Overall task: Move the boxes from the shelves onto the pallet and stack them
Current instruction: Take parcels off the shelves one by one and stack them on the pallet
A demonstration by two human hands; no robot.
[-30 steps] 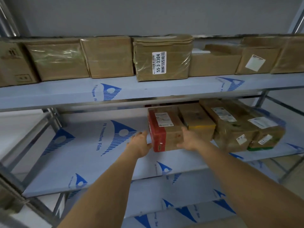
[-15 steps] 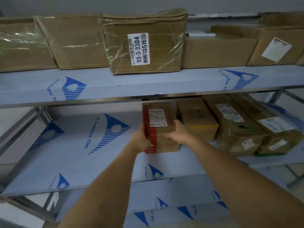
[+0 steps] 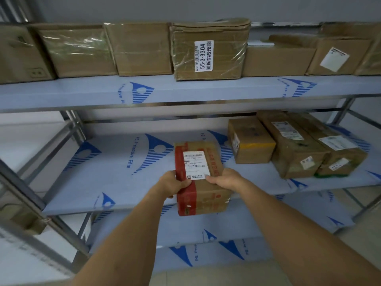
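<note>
Red-taped box clasped at its near end, over the front edge of the middle shelf.

Left hand (image 3: 175, 183) grips the near left corner of the red-taped box (image 3: 201, 178), thumb on top; right hand (image 3: 225, 179) grips the near right corner likewise; both lie equally near; the box overhangs the front edge of the middle shelf (image 3: 123, 195); its long axis runs from the person toward the back wall, label up; remaining boxes (image 3: 292, 144) sit toward the right end; the pallet is out of view.
</note>
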